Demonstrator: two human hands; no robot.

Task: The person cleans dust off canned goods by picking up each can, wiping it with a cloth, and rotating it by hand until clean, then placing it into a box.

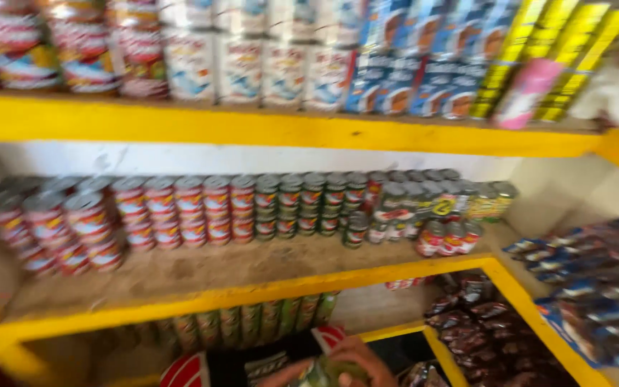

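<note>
At the bottom edge my right hand (361,358) curls over a small greenish item (326,373), blurred, possibly a can. A sliver of my left hand (284,374) shows just to its left and touches the same item; its grip is cut off by the frame. Both hands hover over a dark open carton with red and white flaps (188,373). The carton sits in front of the lowest shelf, where green-labelled cans (252,322) stand in a row.
Yellow-edged wooden shelves (252,294) fill the view. The middle shelf holds red-labelled cans (173,211) on the left and green and mixed cans (395,208) on the right. Tins and blue and yellow boxes (424,64) line the top shelf. Dark packets (481,330) lie at lower right.
</note>
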